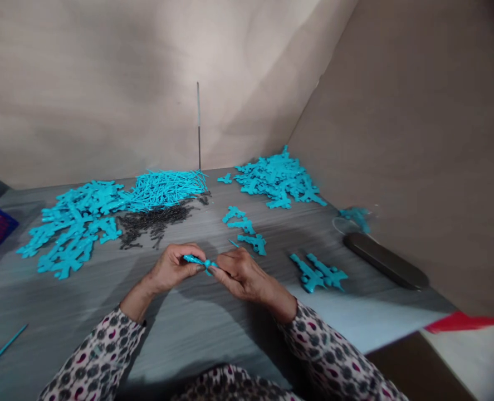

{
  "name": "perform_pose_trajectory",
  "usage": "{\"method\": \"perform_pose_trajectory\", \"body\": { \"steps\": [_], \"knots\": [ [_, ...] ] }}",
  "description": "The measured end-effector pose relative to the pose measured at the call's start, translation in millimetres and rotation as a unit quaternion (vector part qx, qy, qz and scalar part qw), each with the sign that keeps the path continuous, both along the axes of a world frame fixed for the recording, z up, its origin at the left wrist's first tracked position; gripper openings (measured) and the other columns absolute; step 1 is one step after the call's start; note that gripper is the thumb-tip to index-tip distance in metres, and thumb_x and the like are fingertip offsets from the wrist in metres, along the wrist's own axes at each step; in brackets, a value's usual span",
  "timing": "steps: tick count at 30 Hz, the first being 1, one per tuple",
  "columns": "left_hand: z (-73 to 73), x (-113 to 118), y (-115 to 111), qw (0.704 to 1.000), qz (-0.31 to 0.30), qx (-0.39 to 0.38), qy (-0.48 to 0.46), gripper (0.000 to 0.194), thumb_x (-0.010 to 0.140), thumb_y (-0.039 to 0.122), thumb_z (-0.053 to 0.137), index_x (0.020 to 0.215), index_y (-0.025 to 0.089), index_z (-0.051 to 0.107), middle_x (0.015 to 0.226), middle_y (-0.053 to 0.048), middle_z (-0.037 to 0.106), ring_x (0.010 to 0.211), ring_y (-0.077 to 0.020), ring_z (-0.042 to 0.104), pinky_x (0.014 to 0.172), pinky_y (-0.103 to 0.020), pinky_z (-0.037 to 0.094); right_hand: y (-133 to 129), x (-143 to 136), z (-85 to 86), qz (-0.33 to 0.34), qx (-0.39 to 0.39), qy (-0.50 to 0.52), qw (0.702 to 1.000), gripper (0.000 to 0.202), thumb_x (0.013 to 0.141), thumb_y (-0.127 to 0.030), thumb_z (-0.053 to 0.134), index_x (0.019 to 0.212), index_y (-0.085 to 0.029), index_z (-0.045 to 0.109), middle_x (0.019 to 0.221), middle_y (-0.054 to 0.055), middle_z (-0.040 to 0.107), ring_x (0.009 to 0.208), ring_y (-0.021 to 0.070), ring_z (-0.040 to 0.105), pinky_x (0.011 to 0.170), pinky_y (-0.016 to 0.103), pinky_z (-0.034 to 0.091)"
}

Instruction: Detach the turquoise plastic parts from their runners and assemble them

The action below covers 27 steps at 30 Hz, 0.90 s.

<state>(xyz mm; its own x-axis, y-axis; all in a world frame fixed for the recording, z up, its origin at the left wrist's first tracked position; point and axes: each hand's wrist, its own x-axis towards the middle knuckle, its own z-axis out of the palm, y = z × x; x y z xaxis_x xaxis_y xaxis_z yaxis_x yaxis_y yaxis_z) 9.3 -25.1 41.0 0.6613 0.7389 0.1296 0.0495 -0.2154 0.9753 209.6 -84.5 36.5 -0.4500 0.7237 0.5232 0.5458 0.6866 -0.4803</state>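
Both hands meet over the near middle of the table, around a small turquoise gun-shaped plastic toy [194, 259]. My left hand [172, 269] pinches its long end between thumb and fingers. At the other end, my right hand [243, 274] has thumb and bent fingers closed on it, hiding part of the toy. Just beyond the right hand lie a few similar gun-shaped pieces [253, 243] in a row, with a thin turquoise stick [234, 244] beside them. Two more toy guns [313, 274] rest to the right, side by side.
Behind my hands spread a pile of turquoise pieces [77, 225], a heap of thin sticks [167, 189] and small dark parts [157, 220]. Another turquoise pile [278, 178] sits at back right. A dark oblong object [384, 262] lies by the right wall; a thin rod [199, 128] stands behind.
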Motion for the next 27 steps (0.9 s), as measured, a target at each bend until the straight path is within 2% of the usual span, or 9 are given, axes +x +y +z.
{"method": "perform_pose_trajectory", "body": {
  "steps": [4, 6, 10, 12, 16, 20, 23, 25, 27],
  "knots": [
    [4.8, 3, -2, 0.997, 0.009, 0.062, 0.043, 0.023, 0.073, 0.035, 0.076, 0.075, 0.012, 0.073, 0.067, -0.003, 0.060, 0.066, -0.0125, 0.053, 0.062, -0.022, 0.041, 6, 1, -6.0, 0.022, -0.024, 0.013, 0.999, 0.040, 0.101, -0.033, 0.039, 0.063, -0.019, 0.045, 0.054, -0.003, 0.040, 0.050, 0.0107, 0.034, 0.054, 0.028, 0.022],
    [5.9, 3, -3, 0.996, 0.023, 0.064, 0.052, 0.023, 0.072, 0.035, 0.076, 0.072, 0.012, 0.072, 0.063, -0.002, 0.059, 0.064, -0.0120, 0.051, 0.060, -0.022, 0.040, 9, 3, -8.7, 0.027, -0.055, 0.030, 0.998, 0.042, 0.100, -0.039, 0.043, 0.062, -0.019, 0.045, 0.054, -0.004, 0.040, 0.050, 0.0099, 0.034, 0.053, 0.026, 0.022],
    [2.4, 3, -3, 0.996, 0.066, -0.045, 0.031, 0.036, 0.065, 0.043, 0.081, 0.076, 0.011, 0.069, 0.064, -0.002, 0.063, 0.057, -0.0101, 0.051, 0.054, -0.021, 0.039, 13, 8, -13.0, -0.019, -0.147, 0.109, 0.983, 0.046, 0.081, -0.056, 0.068, 0.063, -0.017, 0.049, 0.057, -0.006, 0.042, 0.052, 0.0078, 0.035, 0.049, 0.022, 0.023],
    [-0.8, 4, -3, 0.993, 0.080, -0.089, -0.006, 0.042, 0.063, 0.047, 0.083, 0.078, 0.012, 0.067, 0.066, -0.003, 0.065, 0.057, -0.0109, 0.054, 0.055, -0.022, 0.041, 13, 8, -14.3, -0.028, -0.181, 0.141, 0.973, 0.043, 0.074, -0.055, 0.075, 0.072, -0.016, 0.055, 0.061, -0.006, 0.047, 0.056, 0.0082, 0.039, 0.050, 0.020, 0.027],
    [-5.4, 8, -5, 0.989, 0.091, -0.096, -0.059, 0.044, 0.063, 0.049, 0.082, 0.082, 0.013, 0.066, 0.070, -0.004, 0.068, 0.061, -0.0129, 0.058, 0.059, -0.023, 0.045, 12, 1, -15.4, -0.007, -0.195, 0.173, 0.965, 0.027, 0.087, -0.041, 0.065, 0.082, -0.015, 0.059, 0.066, -0.004, 0.052, 0.059, 0.0093, 0.043, 0.053, 0.020, 0.031],
    [-0.4, 8, -6, 0.995, 0.091, -0.029, -0.013, 0.037, 0.069, 0.045, 0.078, 0.081, 0.013, 0.066, 0.069, -0.003, 0.065, 0.063, -0.0128, 0.056, 0.061, -0.023, 0.044, 11, 1, -16.2, -0.012, -0.151, 0.146, 0.978, 0.023, 0.093, -0.033, 0.056, 0.077, -0.016, 0.057, 0.064, -0.004, 0.049, 0.057, 0.0094, 0.040, 0.053, 0.022, 0.029],
    [11.9, 4, -6, 0.989, 0.085, 0.097, 0.069, 0.023, 0.075, 0.036, 0.072, 0.080, 0.014, 0.067, 0.074, -0.004, 0.066, 0.072, -0.0154, 0.058, 0.066, -0.025, 0.044, 12, 6, -16.1, -0.007, -0.122, 0.082, 0.989, 0.024, 0.093, -0.030, 0.056, 0.072, -0.017, 0.054, 0.062, -0.003, 0.050, 0.055, 0.0101, 0.041, 0.053, 0.023, 0.028],
    [20.9, 2, -7, 0.977, 0.055, 0.172, 0.112, 0.016, 0.079, 0.030, 0.067, 0.080, 0.015, 0.068, 0.076, -0.005, 0.066, 0.075, -0.0159, 0.058, 0.069, -0.025, 0.043, 12, 9, -14.4, 0.005, -0.106, 0.036, 0.994, 0.026, 0.094, -0.030, 0.055, 0.071, -0.017, 0.053, 0.062, -0.002, 0.050, 0.056, 0.0112, 0.042, 0.054, 0.024, 0.028],
    [27.4, 1, -9, 0.969, 0.020, 0.208, 0.132, 0.016, 0.084, 0.029, 0.060, 0.081, 0.016, 0.068, 0.074, -0.004, 0.066, 0.070, -0.0142, 0.057, 0.066, -0.024, 0.042, 11, 11, -10.6, 0.016, -0.105, 0.012, 0.994, 0.029, 0.095, -0.032, 0.055, 0.070, -0.017, 0.053, 0.062, -0.001, 0.050, 0.057, 0.0118, 0.043, 0.054, 0.024, 0.028]
  ]
}}
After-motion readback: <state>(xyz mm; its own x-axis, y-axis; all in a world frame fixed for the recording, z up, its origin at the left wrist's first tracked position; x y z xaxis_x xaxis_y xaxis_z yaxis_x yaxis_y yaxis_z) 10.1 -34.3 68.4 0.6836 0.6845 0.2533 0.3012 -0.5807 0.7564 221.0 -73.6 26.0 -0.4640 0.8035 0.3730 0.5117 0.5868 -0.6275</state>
